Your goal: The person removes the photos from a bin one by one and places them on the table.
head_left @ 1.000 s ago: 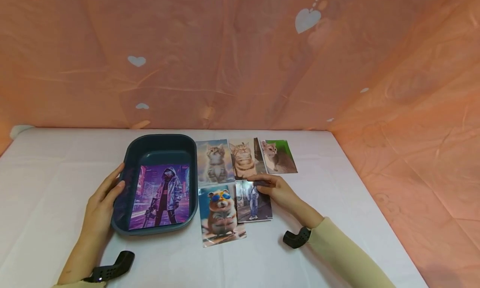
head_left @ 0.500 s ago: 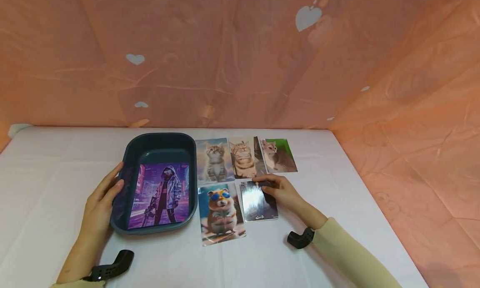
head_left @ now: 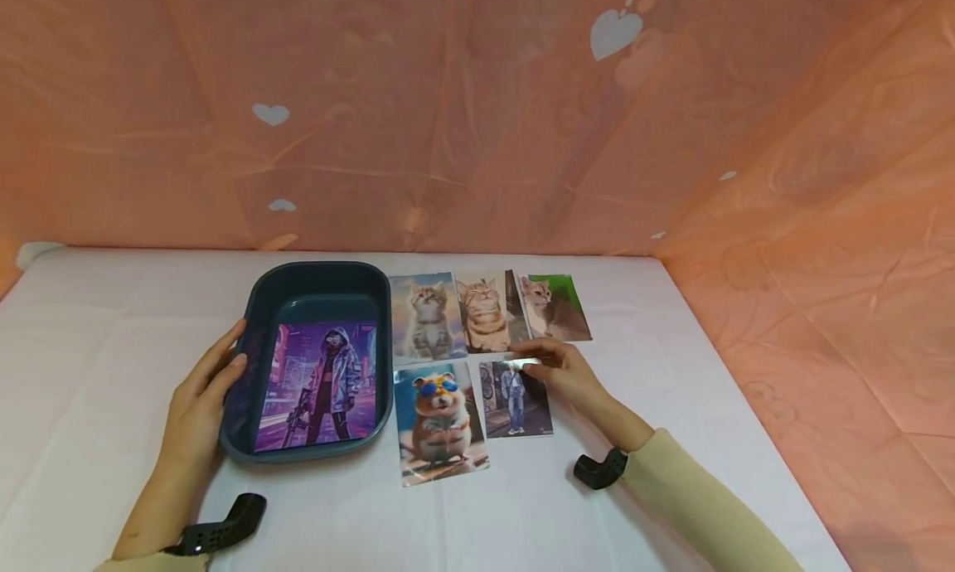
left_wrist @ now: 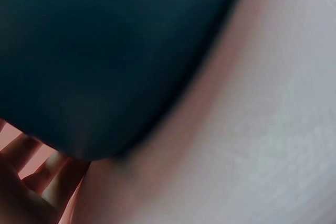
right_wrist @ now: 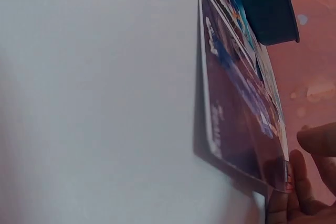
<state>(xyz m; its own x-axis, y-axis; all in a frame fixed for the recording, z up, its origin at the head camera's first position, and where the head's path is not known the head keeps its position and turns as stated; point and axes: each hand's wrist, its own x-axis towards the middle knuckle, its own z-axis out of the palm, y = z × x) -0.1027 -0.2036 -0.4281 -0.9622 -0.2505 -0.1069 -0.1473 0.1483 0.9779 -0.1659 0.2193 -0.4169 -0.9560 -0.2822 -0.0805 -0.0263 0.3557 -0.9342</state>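
At the left of the head view, my left hand (head_left: 200, 410) holds the left side of a dark teal plastic tray (head_left: 332, 282), its thumb at the rim. Against the tray's outer wall (left_wrist: 105, 51), fingers (left_wrist: 60, 182) show in the left wrist view. Inside lies a purple picture (head_left: 321, 390) of a hooded figure. My right hand (head_left: 573, 381) is at the top right corner of a photo card (head_left: 515, 402) showing a person in denim. In the right wrist view, the thumb (right_wrist: 317, 140) stands apart above the card, while fingers touch its far edge.
Cat photo cards lie in the back row: a fluffy kitten (head_left: 429, 319), a smiling cat (head_left: 487, 315) and a cat on green (head_left: 555, 308). Left of the denim card is a hamster card (head_left: 440, 427). A white cloth (head_left: 358, 522) covers the table; orange drapes (head_left: 448, 141) stand behind.
My right hand has shifted the denim card slightly right, away from the hamster card, and its glare is gone. The hand sits a little farther right. The left hand and tray stay put.
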